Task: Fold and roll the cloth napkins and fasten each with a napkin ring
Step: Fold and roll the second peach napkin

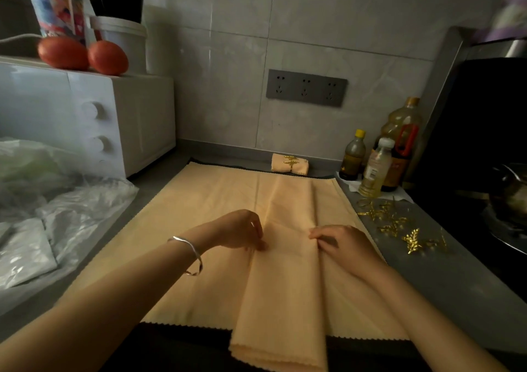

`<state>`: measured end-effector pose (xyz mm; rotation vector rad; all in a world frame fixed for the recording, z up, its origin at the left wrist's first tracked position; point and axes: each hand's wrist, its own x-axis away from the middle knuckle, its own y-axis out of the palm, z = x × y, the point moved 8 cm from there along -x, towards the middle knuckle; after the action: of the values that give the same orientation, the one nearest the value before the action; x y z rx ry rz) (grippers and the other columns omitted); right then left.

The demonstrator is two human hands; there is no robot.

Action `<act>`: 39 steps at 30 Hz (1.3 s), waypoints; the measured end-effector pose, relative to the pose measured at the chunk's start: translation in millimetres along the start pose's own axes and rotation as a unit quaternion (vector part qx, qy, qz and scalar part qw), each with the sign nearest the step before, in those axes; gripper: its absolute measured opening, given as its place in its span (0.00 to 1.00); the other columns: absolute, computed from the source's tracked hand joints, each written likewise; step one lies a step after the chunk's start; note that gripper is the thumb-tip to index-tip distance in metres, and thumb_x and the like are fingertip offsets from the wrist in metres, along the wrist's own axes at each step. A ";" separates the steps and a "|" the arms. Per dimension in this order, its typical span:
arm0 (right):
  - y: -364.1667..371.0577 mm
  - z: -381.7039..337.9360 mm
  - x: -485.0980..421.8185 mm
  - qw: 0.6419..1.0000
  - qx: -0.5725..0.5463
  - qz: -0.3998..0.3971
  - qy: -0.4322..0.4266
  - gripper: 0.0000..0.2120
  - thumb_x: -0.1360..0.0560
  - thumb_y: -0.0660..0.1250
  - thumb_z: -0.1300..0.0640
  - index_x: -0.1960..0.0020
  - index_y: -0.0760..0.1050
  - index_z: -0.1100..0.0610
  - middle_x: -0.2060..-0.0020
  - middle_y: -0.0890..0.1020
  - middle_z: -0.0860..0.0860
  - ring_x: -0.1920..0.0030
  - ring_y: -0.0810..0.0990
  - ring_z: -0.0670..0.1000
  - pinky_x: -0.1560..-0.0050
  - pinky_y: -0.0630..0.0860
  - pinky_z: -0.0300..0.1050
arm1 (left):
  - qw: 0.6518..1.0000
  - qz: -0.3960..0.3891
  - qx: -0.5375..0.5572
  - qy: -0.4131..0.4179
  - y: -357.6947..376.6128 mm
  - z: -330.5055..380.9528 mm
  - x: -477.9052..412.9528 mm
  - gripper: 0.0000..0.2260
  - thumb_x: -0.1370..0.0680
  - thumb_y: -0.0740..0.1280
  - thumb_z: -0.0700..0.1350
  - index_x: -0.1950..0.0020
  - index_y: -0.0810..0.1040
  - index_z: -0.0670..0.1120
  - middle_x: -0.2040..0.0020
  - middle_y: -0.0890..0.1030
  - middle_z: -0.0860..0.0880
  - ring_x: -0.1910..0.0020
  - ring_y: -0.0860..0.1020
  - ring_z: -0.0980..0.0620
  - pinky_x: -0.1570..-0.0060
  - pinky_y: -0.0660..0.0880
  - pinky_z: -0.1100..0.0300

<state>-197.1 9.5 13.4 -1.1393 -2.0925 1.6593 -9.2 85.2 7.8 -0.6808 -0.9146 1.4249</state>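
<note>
From the head view, the folded napkin (pixel 285 286) lies as a long strip down the middle of a flat napkin (pixel 199 214) spread over the counter (pixel 456 286). The left hand (pixel 242 230) has its fingers bent, tips pinching the strip's left fold. The right hand (pixel 342 243) is curled over the right fold and grips it the same way.

The main risk is the near end: the strip hangs past the counter's near edge, so its own weight could pull it down once the hands let go. The two cloths are the same colour and lie one on the other, so a pinch could catch the lower cloth too and drag it along, spoiling the fold. If one hand pulls harder than the other, the layers could shift and the roll would come out crooked. The gold rings (pixel 399 226) lie in a loose heap just to the right of the cloth, and a sweep of the right forearm could scatter them toward the dark stove (pixel 499 172).

Much is hard to read — the light is dim. The fingertips are partly hidden under the hands, and the number of layers in the strip cannot be told. Its near end is cut off by the frame. The rings are too tangled to count. A rolled napkin (pixel 290 165) with a ring on it sits at the far wall, small in the view.
</note>
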 end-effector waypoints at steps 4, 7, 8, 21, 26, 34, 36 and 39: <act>6.4 0.1 13.0 0.998 -0.060 -0.037 -0.002 0.16 0.25 0.68 0.58 0.40 0.78 0.43 0.38 0.76 0.39 0.38 0.73 0.39 0.35 0.67 0.35 | 0.998 -0.004 0.048 -0.030 3.2 -3.8 0.6 0.13 0.26 0.70 0.47 0.44 0.75 0.46 0.48 0.77 0.47 0.56 0.77 0.53 0.50 0.77 0.59; 8.7 -11.2 28.1 0.996 -0.063 -0.060 -0.033 0.20 0.26 0.69 0.58 0.39 0.75 0.40 0.37 0.72 0.34 0.36 0.69 0.34 0.33 0.62 0.32 | 0.996 -0.030 0.066 -0.048 4.1 -7.4 4.0 0.17 0.26 0.71 0.47 0.40 0.73 0.45 0.52 0.80 0.48 0.59 0.78 0.54 0.49 0.76 0.59; 8.5 -16.4 34.3 0.995 -0.063 -0.065 -0.048 0.20 0.26 0.69 0.59 0.38 0.75 0.40 0.38 0.71 0.32 0.37 0.67 0.32 0.34 0.60 0.28 | 0.996 -0.037 0.066 -0.052 4.2 -7.0 6.3 0.18 0.26 0.71 0.47 0.39 0.72 0.45 0.52 0.80 0.48 0.59 0.78 0.54 0.49 0.75 0.60; 3.3 -53.3 74.0 0.978 -0.047 -0.065 -0.192 0.18 0.29 0.69 0.53 0.39 0.77 0.44 0.39 0.72 0.35 0.37 0.62 0.24 0.36 0.52 0.21 | 0.978 -0.029 -0.131 0.158 60.9 64.5 -36.4 0.20 0.17 0.45 0.52 0.24 0.52 0.58 0.23 0.50 0.58 0.24 0.43 0.55 0.29 0.35 0.53; 5.4 -63.4 74.7 0.968 -0.113 -0.062 -0.215 0.15 0.30 0.67 0.54 0.43 0.80 0.48 0.43 0.80 0.41 0.39 0.74 0.35 0.33 0.64 0.34 | 0.975 -0.082 -0.146 0.145 71.1 62.7 -33.6 0.20 0.17 0.44 0.51 0.23 0.51 0.56 0.23 0.49 0.57 0.24 0.44 0.56 0.28 0.38 0.53; -54.4 -57.9 15.8 0.923 -0.364 0.076 -0.096 0.19 0.30 0.68 0.62 0.60 0.82 0.36 0.62 0.84 0.37 0.58 0.82 0.37 0.54 0.76 0.31 | 0.979 -0.059 0.194 -0.016 0.9 33.5 -15.6 0.17 0.16 0.50 0.45 0.35 0.70 0.38 0.38 0.72 0.48 0.38 0.71 0.48 0.34 0.64 0.61; -69.5 -53.6 -9.9 0.892 -0.430 0.118 -0.072 0.19 0.28 0.65 0.65 0.62 0.84 0.41 0.65 0.84 0.38 0.61 0.81 0.36 0.57 0.76 0.31 | 0.984 -0.011 0.175 -0.013 -14.2 20.3 -14.9 0.13 0.17 0.51 0.41 0.39 0.70 0.37 0.40 0.74 0.41 0.44 0.73 0.46 0.40 0.68 0.65; -74.4 -35.5 -55.7 0.868 -0.470 0.159 -0.018 0.11 0.24 0.63 0.65 0.52 0.80 0.52 0.64 0.84 0.41 0.60 0.81 0.38 0.57 0.77 0.33 | 0.979 -0.013 0.203 -0.026 -21.0 13.0 -20.6 0.24 0.17 0.40 0.53 0.27 0.59 0.44 0.32 0.69 0.40 0.42 0.72 0.49 0.36 0.63 0.58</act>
<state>-169.6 -7.5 107.5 -1.7771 -2.9565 0.6486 -7.8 61.8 29.9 -0.3255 -0.6406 1.5522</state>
